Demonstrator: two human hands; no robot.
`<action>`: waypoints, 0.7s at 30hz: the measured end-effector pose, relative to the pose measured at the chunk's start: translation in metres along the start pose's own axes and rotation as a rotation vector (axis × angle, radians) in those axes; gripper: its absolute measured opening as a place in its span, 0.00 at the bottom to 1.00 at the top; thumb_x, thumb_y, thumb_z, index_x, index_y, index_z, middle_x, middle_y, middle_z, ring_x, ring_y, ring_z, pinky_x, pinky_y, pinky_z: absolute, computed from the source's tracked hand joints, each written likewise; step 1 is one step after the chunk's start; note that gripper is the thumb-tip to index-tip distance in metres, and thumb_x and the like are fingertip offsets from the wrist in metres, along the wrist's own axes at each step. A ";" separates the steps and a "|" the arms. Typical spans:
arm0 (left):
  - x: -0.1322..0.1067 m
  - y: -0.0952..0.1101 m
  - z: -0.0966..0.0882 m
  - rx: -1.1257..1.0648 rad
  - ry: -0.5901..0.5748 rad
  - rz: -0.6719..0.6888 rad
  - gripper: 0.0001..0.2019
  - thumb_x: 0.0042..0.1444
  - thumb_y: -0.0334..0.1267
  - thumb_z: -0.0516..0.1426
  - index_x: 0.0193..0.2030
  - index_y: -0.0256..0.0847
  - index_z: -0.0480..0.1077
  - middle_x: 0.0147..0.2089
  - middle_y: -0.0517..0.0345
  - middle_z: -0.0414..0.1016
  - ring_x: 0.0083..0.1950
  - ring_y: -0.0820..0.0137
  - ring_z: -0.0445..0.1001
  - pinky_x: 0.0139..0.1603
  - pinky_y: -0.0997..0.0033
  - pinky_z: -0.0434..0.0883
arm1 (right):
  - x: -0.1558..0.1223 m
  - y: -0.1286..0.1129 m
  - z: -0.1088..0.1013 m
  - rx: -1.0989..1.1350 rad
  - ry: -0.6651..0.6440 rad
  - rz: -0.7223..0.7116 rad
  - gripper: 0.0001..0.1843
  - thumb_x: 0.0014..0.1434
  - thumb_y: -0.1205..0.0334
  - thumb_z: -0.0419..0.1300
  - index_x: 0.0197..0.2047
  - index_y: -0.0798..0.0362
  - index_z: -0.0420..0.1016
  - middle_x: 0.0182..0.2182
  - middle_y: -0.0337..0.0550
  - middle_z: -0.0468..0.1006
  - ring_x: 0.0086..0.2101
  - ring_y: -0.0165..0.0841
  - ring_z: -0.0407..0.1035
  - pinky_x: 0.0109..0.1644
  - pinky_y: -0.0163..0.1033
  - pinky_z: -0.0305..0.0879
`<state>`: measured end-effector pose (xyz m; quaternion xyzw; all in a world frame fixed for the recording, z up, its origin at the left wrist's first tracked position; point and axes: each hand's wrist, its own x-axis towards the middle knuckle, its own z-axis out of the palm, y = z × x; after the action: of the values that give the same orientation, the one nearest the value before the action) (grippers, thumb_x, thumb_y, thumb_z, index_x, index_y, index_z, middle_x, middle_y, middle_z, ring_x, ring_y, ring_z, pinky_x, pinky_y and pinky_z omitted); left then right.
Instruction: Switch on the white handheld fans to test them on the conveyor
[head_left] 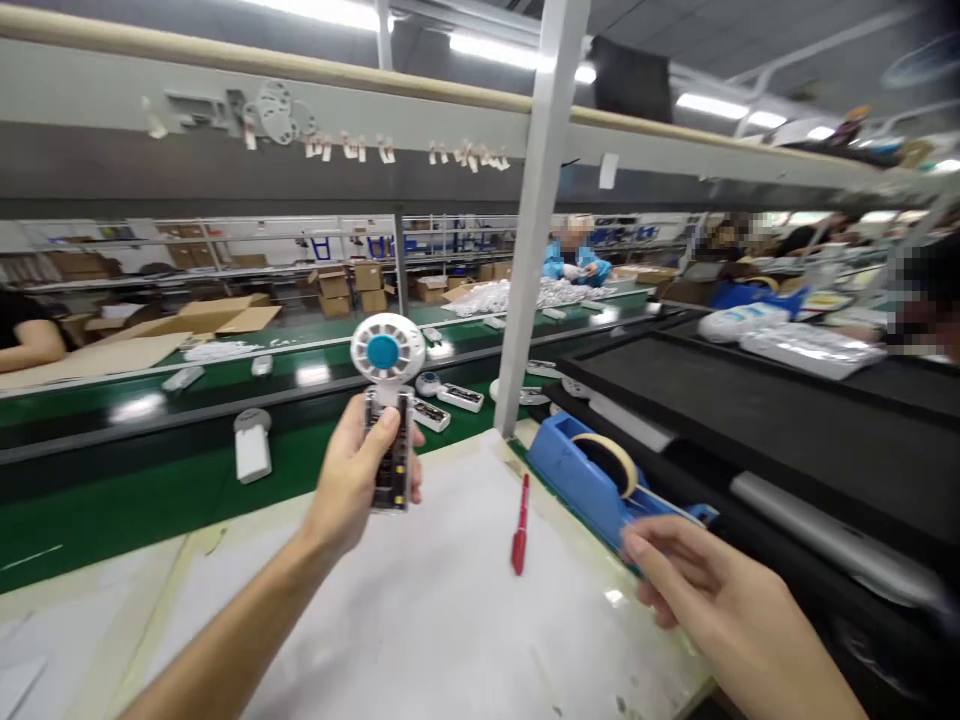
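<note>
My left hand [356,470] is wrapped round the handle of a white handheld fan [388,350]. The fan has a blue centre and is held upright above the white-covered table. Dark inner parts show in its handle, with my thumb lying across the front. At the right, my right hand [705,590] is closed, thumb and forefinger drawn together beside the blue tape dispenser [559,450]. Whatever may be between those fingertips is too small to make out. A red marker pen [521,525] lies on the table between my hands.
Several more fans lie on the green conveyor belt, including a white one [253,448] at the left. A grey post [534,220] rises behind the dispenser. Black trays [750,400] stand at the right. A person in blue [574,260] sits across the line.
</note>
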<state>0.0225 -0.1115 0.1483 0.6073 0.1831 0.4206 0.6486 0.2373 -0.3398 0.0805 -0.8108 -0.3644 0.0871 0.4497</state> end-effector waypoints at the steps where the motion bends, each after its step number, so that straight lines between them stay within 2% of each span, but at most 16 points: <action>1: -0.002 -0.002 0.003 -0.019 -0.015 -0.007 0.18 0.62 0.55 0.57 0.45 0.44 0.59 0.36 0.61 0.73 0.23 0.71 0.73 0.19 0.68 0.73 | 0.003 -0.024 0.009 0.142 -0.093 -0.039 0.20 0.63 0.41 0.58 0.42 0.50 0.76 0.31 0.44 0.80 0.29 0.38 0.77 0.30 0.37 0.74; 2: -0.004 -0.005 0.006 -0.023 -0.021 -0.017 0.18 0.64 0.56 0.55 0.45 0.44 0.59 0.37 0.61 0.73 0.24 0.71 0.73 0.20 0.69 0.73 | 0.008 -0.050 0.018 0.225 -0.174 -0.115 0.19 0.62 0.41 0.59 0.40 0.50 0.75 0.33 0.43 0.79 0.30 0.36 0.76 0.31 0.37 0.74; 5: -0.011 -0.010 0.012 0.020 -0.021 -0.036 0.17 0.65 0.56 0.54 0.47 0.44 0.60 0.38 0.60 0.72 0.25 0.73 0.73 0.21 0.71 0.72 | 0.028 -0.121 0.041 0.400 -0.229 -0.323 0.15 0.64 0.47 0.60 0.37 0.50 0.74 0.38 0.41 0.79 0.36 0.33 0.74 0.42 0.37 0.74; 8: -0.016 -0.010 0.014 0.051 -0.013 -0.019 0.18 0.65 0.56 0.54 0.48 0.45 0.60 0.38 0.61 0.71 0.25 0.75 0.71 0.22 0.74 0.71 | 0.047 -0.155 0.054 0.389 -0.315 -0.427 0.12 0.65 0.52 0.60 0.34 0.50 0.73 0.35 0.39 0.78 0.36 0.32 0.72 0.38 0.35 0.70; 10: -0.017 -0.009 0.014 0.064 -0.003 -0.014 0.18 0.65 0.56 0.55 0.49 0.45 0.59 0.35 0.63 0.69 0.25 0.75 0.70 0.22 0.74 0.71 | 0.055 -0.161 0.057 0.319 -0.344 -0.461 0.12 0.66 0.53 0.58 0.33 0.50 0.73 0.32 0.37 0.77 0.34 0.32 0.71 0.36 0.35 0.67; 13: -0.018 -0.006 0.012 0.081 0.003 -0.005 0.18 0.64 0.56 0.55 0.48 0.45 0.59 0.32 0.65 0.66 0.25 0.76 0.69 0.23 0.75 0.71 | 0.059 -0.163 0.057 0.247 -0.341 -0.497 0.12 0.66 0.53 0.58 0.34 0.50 0.74 0.32 0.36 0.78 0.34 0.32 0.72 0.36 0.36 0.65; 17: -0.019 -0.003 0.011 0.088 0.006 0.001 0.18 0.64 0.56 0.56 0.50 0.45 0.60 0.35 0.63 0.67 0.27 0.75 0.70 0.23 0.76 0.71 | 0.062 -0.167 0.057 0.207 -0.339 -0.508 0.11 0.65 0.54 0.59 0.34 0.50 0.76 0.33 0.37 0.80 0.35 0.33 0.73 0.38 0.37 0.65; 21: -0.019 -0.001 0.011 -0.027 -0.036 -0.009 0.17 0.65 0.55 0.54 0.49 0.45 0.60 0.35 0.63 0.69 0.23 0.76 0.70 0.20 0.76 0.70 | 0.074 -0.165 0.065 0.316 -0.403 -0.421 0.18 0.60 0.45 0.64 0.33 0.52 0.74 0.30 0.39 0.78 0.33 0.34 0.71 0.36 0.38 0.65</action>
<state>0.0202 -0.1325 0.1440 0.6051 0.1684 0.4091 0.6620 0.1750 -0.1927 0.1873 -0.6045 -0.5876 0.2064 0.4968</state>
